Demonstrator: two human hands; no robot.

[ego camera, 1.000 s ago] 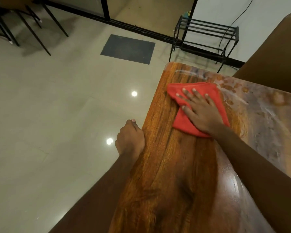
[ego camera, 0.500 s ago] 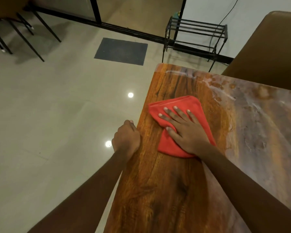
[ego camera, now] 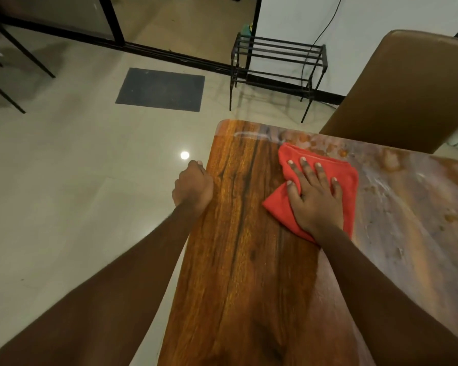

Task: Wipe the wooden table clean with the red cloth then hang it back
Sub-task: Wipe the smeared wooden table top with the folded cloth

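Note:
The red cloth (ego camera: 351,180) lies folded on the wooden table (ego camera: 243,247), near its far end. My right hand (ego camera: 315,196) presses flat on the cloth with straight, spread fingers. My left hand (ego camera: 193,186) grips the table's left edge, fingers curled over it. The strip of table left of the cloth is dark and shiny. To the right of the cloth the surface looks cloudy, with pale smears and orange spots.
A brown chair back (ego camera: 407,91) stands at the table's far right. A black metal rack (ego camera: 275,67) stands by the wall beyond the table. A dark floor mat (ego camera: 161,88) lies on the tiled floor, with black chair legs (ego camera: 19,54) at far left.
My right hand slid the cloth toward me and the left edge, then back out to the right and toward the far end. My left hand stayed on the table edge.

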